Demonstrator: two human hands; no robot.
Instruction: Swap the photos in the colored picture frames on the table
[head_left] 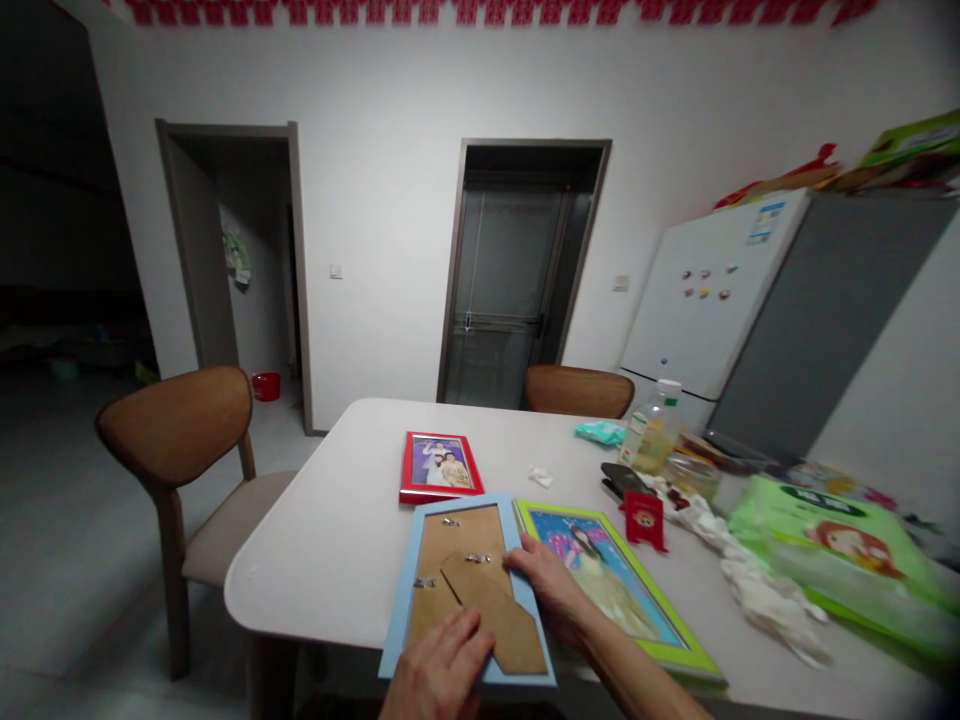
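Note:
A picture frame [431,605] with a light blue border lies back side up before me, overlapping the table's near edge. Its brown backing carries small metal fittings and a fold-out stand [495,600]. My right hand [551,590] grips the frame's right edge, thumb on the backing and the other fingers largely hidden. At the lower end, my left hand [442,665] rests its fingers flat on the backing and stand. Close to my right forearm lies a green picture frame [611,575] showing a person in a pale dress. Beyond the blue one sits a red picture frame [441,468] with a photo of people.
On the white table [322,540], the right side holds a bottle [654,430], a red card [645,520], a dark object [622,480], crumpled tissues [769,600] and a green tissue pack [840,550]. Chairs [180,430] stand at the left and far side.

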